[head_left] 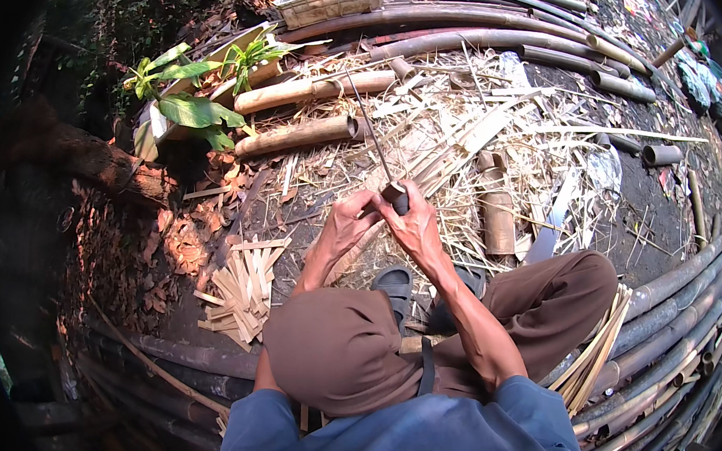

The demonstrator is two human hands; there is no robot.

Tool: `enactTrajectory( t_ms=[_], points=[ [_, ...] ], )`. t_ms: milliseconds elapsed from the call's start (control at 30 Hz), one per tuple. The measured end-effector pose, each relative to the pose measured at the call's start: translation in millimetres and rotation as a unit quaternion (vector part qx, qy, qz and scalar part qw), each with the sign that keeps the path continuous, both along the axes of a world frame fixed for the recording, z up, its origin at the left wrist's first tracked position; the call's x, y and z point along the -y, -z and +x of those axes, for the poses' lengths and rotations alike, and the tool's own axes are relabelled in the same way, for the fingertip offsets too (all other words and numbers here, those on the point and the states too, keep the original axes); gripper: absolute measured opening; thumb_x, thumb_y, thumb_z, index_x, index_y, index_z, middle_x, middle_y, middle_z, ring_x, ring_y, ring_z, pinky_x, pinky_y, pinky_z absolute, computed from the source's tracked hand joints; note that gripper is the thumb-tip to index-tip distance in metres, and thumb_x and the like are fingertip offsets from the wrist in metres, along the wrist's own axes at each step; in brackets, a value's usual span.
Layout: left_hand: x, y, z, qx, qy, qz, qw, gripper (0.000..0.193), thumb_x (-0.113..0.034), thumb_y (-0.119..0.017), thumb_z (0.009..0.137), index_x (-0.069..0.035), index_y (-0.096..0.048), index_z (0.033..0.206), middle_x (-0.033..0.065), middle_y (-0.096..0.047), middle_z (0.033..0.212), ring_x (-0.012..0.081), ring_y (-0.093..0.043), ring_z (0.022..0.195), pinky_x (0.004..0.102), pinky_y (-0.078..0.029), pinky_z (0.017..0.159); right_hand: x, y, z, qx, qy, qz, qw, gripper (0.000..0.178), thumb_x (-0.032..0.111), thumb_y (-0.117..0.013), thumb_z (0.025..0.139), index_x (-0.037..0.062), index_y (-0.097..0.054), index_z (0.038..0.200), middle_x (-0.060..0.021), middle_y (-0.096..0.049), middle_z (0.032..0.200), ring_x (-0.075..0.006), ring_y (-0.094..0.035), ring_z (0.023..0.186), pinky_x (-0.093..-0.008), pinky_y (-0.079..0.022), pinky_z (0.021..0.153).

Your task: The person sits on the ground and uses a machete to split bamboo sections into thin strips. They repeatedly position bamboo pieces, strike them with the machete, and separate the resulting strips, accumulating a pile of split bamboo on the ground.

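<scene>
My right hand is closed around the dark, thick handle of a long, thin tool that looks like a knife seen edge-on. Its narrow shaft points away and slightly left, over the shavings. Close beside it, my left hand has its fingers pinched together next to the handle. Whatever lies between those fingers is too small or hidden to make out. Both hands meet in front of my knees, above a pale length of bamboo that runs under them.
Pale split strips lie piled at the left, and more strips lean by my right knee. A saw blade and a bamboo tube are ahead on the right. Shavings cover the ground; bamboo poles line the right side.
</scene>
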State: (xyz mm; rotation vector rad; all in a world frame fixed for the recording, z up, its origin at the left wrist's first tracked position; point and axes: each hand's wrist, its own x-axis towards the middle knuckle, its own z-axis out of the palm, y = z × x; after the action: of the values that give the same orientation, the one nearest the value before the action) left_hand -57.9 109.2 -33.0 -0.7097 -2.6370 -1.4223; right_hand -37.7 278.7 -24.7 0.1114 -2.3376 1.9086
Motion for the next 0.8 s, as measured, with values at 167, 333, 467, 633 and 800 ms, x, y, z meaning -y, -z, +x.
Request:
enactTrajectory(
  t_ms=[167, 333, 467, 633, 800],
  points=[
    [19.5, 3.0, -16.0, 0.027, -0.175, 0.296, 0.939, 0.02, -0.002, -0.062, 0.094, -0.002, -0.056, 0.114, 0.0107, -0.072, 0.101, 0.0169, -0.07, 0.093, 0.0279, -0.056, 0.086, -17.8, -10.0, 24.1, 0.055, 0.02, 0.039, 0.998, 0.033, 0.036, -0.061, 0.096, 0.003, -0.057, 0.1, -0.0106, -0.057, 0.066, -0.0178, -0.056, 0.059, -0.0357, -0.046, 0.054],
    [28.3, 19.7, -22.6, -0.013, -0.196, 0.398, 0.896, 0.027, -0.002, -0.054, 0.098, 0.001, -0.048, 0.124, 0.017, -0.067, 0.109, 0.0199, -0.066, 0.103, 0.0313, -0.054, 0.094, -18.4, 6.4, 55.1, 0.095, -0.006, 0.045, 0.994, 0.036, 0.038, -0.058, 0.097, 0.0028, -0.059, 0.104, -0.0104, -0.058, 0.066, -0.0182, -0.055, 0.059, -0.0359, -0.046, 0.058],
    [32.9, 12.5, -20.3, -0.058, -0.204, 0.375, 0.902, 0.024, -0.011, -0.049, 0.101, 0.003, -0.049, 0.121, 0.0152, -0.069, 0.102, 0.0209, -0.068, 0.093, 0.0329, -0.056, 0.089, -15.1, 1.2, 71.4, 0.096, -0.041, 0.004, 0.995, 0.029, 0.029, -0.063, 0.095, 0.0041, -0.057, 0.109, -0.013, -0.061, 0.067, -0.0206, -0.06, 0.06, -0.0352, -0.047, 0.058],
    [44.3, -8.5, -30.1, -0.144, -0.283, 0.458, 0.831, 0.019, -0.016, -0.051, 0.102, -0.004, -0.044, 0.116, 0.0114, -0.065, 0.092, 0.0194, -0.065, 0.083, 0.0342, -0.054, 0.084, -18.6, 16.1, 76.6, 0.072, -0.008, 0.074, 0.995, 0.038, 0.035, -0.058, 0.097, 0.0029, -0.054, 0.116, -0.0255, -0.064, 0.075, -0.0402, -0.065, 0.07, -0.0461, -0.048, 0.065],
    [50.7, 8.9, -22.8, -0.157, -0.379, 0.454, 0.791, 0.027, -0.033, -0.048, 0.104, -0.009, -0.049, 0.095, -0.0016, -0.046, 0.072, 0.0079, -0.041, 0.064, 0.0232, -0.036, 0.059, -19.1, 96.9, 92.9, 0.214, -0.028, 0.121, 0.969, 0.043, 0.042, -0.052, 0.099, 0.0016, -0.057, 0.11, -0.025, -0.061, 0.072, -0.0404, -0.06, 0.069, -0.0473, -0.046, 0.065]
  ],
)
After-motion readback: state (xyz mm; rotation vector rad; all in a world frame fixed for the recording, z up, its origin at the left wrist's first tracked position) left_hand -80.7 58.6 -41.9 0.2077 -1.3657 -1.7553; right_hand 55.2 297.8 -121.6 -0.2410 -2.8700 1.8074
